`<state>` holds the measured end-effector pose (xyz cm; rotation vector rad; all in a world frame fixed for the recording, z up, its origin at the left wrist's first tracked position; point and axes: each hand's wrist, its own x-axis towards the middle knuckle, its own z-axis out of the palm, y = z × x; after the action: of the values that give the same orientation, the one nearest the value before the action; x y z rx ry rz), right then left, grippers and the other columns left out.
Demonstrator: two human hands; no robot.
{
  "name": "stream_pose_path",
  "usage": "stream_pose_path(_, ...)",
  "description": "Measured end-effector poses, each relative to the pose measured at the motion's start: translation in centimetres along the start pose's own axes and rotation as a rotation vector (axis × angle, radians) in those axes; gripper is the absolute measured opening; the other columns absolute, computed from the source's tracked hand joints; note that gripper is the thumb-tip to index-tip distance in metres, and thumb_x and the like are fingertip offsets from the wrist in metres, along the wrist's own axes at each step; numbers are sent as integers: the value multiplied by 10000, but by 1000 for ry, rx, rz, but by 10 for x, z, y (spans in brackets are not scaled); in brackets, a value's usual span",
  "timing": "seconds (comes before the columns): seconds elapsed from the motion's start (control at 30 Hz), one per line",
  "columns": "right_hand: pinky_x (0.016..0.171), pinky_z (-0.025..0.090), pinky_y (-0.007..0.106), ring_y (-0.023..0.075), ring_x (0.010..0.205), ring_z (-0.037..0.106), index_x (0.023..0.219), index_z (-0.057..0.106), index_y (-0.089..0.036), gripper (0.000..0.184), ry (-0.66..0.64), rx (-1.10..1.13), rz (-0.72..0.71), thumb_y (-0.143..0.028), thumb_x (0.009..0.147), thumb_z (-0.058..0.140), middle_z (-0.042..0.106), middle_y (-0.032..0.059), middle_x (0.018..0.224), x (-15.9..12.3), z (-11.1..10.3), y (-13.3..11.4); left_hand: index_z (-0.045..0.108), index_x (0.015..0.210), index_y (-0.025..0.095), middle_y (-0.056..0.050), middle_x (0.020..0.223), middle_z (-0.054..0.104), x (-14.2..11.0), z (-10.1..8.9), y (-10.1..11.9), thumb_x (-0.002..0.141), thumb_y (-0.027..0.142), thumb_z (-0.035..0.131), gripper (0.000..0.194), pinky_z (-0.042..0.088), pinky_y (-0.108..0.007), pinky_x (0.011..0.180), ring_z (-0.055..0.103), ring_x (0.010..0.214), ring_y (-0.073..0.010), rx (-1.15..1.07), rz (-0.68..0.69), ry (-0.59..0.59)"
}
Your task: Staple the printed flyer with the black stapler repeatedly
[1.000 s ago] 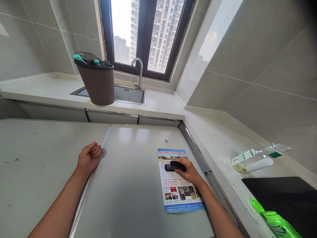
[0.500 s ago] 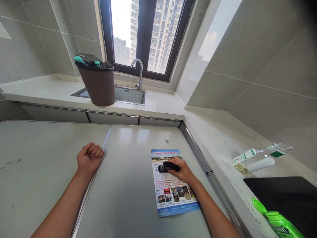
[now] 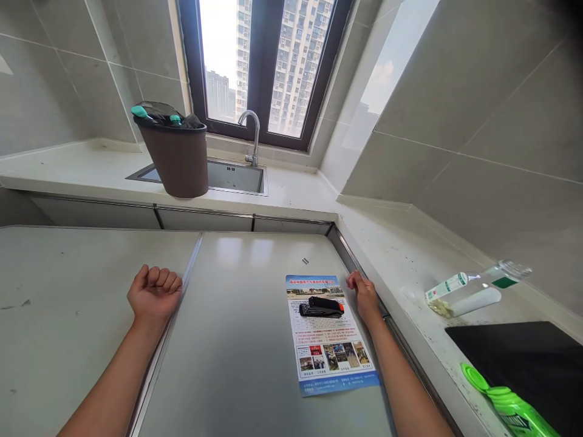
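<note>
A black stapler with a red end lies across a printed colour leaflet on the grey tabletop. My right hand rests on the table just right of the stapler and beside the leaflet's edge, fingers loosely curled, holding nothing. My left hand sits on the table to the left as a loose fist, palm down, with nothing in it. A loose staple lies on the table beyond the leaflet.
A brown bin lined with a bag stands at the sink below the window, with a tap behind. On the right counter lie a clear bottle, a black cooktop and a green bottle.
My right hand has let go of the stapler and moved right, off the leaflet. The stapler stays on the leaflet. My left hand has shifted slightly left and toward me.
</note>
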<state>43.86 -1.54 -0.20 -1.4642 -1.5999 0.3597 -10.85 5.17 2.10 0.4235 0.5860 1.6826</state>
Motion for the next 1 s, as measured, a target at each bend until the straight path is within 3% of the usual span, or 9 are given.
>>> stream_pose_path(0.1, 544, 298, 301, 142, 546, 307, 549, 354, -238, 633, 171, -110, 160, -732, 932, 452, 299, -37, 525, 3, 0, 17, 181, 630, 188, 42, 521, 220, 0, 0, 0, 892, 343, 619, 534, 245, -281, 421, 204, 455, -105, 17, 22, 15)
stream_pose_path(0.17, 537, 247, 295, 129, 556, 269, 547, 298, -237, 621, 237, -168, 210, -693, 914, 504, 261, -40, 536, 1, 1, 23, 181, 628, 189, 40, 523, 215, 0, 0, 0, 897, 340, 612, 530, 239, -287, 422, 194, 459, -109, 26, 23, 29)
stream_pose_path(0.27, 540, 234, 290, 125, 555, 275, 541, 304, -230, 599, 209, -200, 207, -652, 916, 504, 260, -38, 542, -1, 3, 27, 173, 630, 188, 39, 521, 203, -1, 1, 0, 902, 338, 609, 535, 228, -293, 422, 174, 463, -114, 8, 12, 32)
stream_pose_path(0.5, 550, 283, 280, 141, 548, 378, 521, 393, -217, 595, 82, -192, 207, -647, 915, 511, 374, -24, 541, 1, 5, 37, 157, 641, 187, 42, 518, 209, 1, 1, -1, 908, 332, 601, 538, 229, -288, 419, 160, 464, -114, -13, -2, 18)
stream_pose_path(0.67, 553, 271, 291, 139, 533, 381, 505, 381, -219, 609, 63, -245, 171, -633, 933, 505, 378, -24, 522, 2, 6, 33, 150, 639, 184, 43, 512, 210, 0, 1, -1, 906, 336, 593, 539, 234, -283, 415, 175, 453, -110, 1, -2, 23)
stream_pose_path(0.77, 568, 287, 307, 142, 531, 372, 497, 377, -226, 612, 154, -284, 88, -599, 968, 496, 382, -25, 518, 2, 7, 24, 153, 638, 184, 43, 509, 214, 1, 1, -1, 901, 344, 600, 542, 234, -280, 413, 188, 447, -105, 18, -2, 17)
stream_pose_path(0.83, 617, 339, 316, 164, 586, 424, 526, 441, -229, 570, 191, -297, -10, -548, 995, 501, 461, -7, 561, 1, 10, 17, 154, 639, 186, 44, 506, 218, 2, 1, -2, 897, 351, 608, 548, 233, -282, 413, 197, 444, -103, 26, -6, 9)
stream_pose_path(1.0, 798, 452, 383, 235, 810, 580, 785, 655, -235, 339, 50, -216, -165, -482, 997, 556, 672, 56, 802, 11, 15, -10, 149, 643, 188, 45, 500, 225, 2, 0, -4, 900, 348, 617, 557, 234, -290, 413, 201, 437, -102, 11, -40, 6)
